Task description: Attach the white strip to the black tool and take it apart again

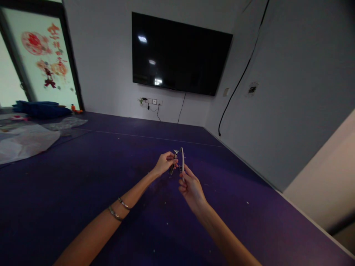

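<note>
Near the middle of the view, my left hand [166, 162] is closed around a slim dark hair trimmer [172, 169] with a silvery head at its top. Just to the right, my right hand [191, 184] grips a white toothbrush [183, 159], held upright with its dark bristles facing left toward the trimmer's head. A narrow gap seems to separate the two heads. A small dark piece [181, 169] shows by my right fingertips; what it is and whether I hold it, I cannot tell. Bracelets circle my left forearm.
Below my hands spreads a dark purple floor [133, 229] with small pale specks. Clear plastic sheeting [30, 138] and a dark blue cloth heap [41, 109] lie at the left. A television [180, 55] hangs on the far wall; a black cable [240, 79] dangles at the right.
</note>
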The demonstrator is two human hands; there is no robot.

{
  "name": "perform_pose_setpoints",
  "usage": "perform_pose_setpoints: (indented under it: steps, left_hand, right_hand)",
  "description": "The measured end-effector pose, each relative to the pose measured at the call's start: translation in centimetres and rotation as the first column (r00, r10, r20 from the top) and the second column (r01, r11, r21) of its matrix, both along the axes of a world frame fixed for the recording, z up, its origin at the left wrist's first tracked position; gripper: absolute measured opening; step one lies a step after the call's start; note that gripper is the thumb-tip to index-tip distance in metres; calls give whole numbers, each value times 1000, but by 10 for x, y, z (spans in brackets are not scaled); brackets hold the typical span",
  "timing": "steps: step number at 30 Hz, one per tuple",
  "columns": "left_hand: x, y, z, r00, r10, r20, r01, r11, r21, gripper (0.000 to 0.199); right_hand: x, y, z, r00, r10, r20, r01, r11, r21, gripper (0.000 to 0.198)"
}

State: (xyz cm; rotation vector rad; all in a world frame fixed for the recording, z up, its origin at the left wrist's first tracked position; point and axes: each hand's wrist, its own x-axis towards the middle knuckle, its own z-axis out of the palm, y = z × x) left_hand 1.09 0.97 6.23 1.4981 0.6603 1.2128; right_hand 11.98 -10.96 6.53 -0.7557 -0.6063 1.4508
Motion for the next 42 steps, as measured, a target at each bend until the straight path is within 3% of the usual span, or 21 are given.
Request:
perform_pose_setpoints:
  steps: [11,19,27,35,42]
  left_hand:
    - [-1,-3,2,1000,-1,-13,1,1000,-12,22]
    - [-2,-4,4,1000,-13,-19,13,1000,1,18]
    - [-1,-4,2,998,-49,-44,48,998,-27,16]
    - [-3,1,2,999,-46,20,48,995,-91,20]
    - [-5,9,-4,999,-28,-17,26,993,-112,17]
  right_hand:
    - [3,0,-4,1000,15,19,-14,1000,-8,48]
    - [-1,-9,-7,1000,11,6,-10,999,-31,55]
    - [1,-4,-3,999,5,-41,-5,1000,2,47]
    - [3,-19,-9,1000,23,14,-22,999,-27,53]
    - [23,-3,0,982,-113,155,99,991,92,43]
